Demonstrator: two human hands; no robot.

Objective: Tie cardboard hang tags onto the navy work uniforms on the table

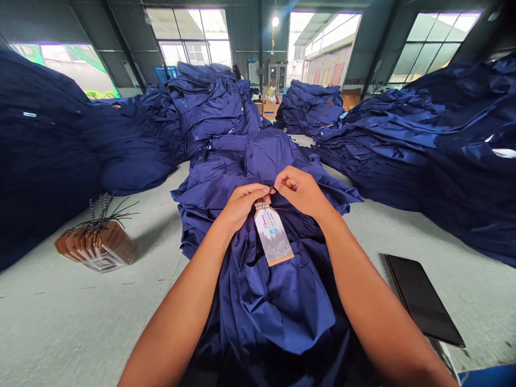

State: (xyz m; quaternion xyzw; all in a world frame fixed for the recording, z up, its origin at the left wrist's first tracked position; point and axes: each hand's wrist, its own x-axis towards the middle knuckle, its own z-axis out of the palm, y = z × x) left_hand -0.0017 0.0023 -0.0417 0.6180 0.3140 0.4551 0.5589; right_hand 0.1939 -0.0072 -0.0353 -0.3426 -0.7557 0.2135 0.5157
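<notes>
My left hand (pixel 244 208) and my right hand (pixel 302 193) meet above a navy blue work jacket (pixel 262 306) that lies spread on the table. Between their fingertips they pinch a thin dark string (pixel 270 191). A white and grey paper hang tag (pixel 273 236) dangles from that string over the jacket's front. The fingers hide most of the string's loop, and how it joins the jacket cannot be seen.
A bundle of brown-backed tags (pixel 94 247) with black strings lies on the pale table (pixel 77 335) to the left. A black tablet (pixel 422 300) lies to the right. Large piles of navy garments (pixel 450 136) rise on both sides and behind, with cardboard boxes (pixel 270 109) beyond.
</notes>
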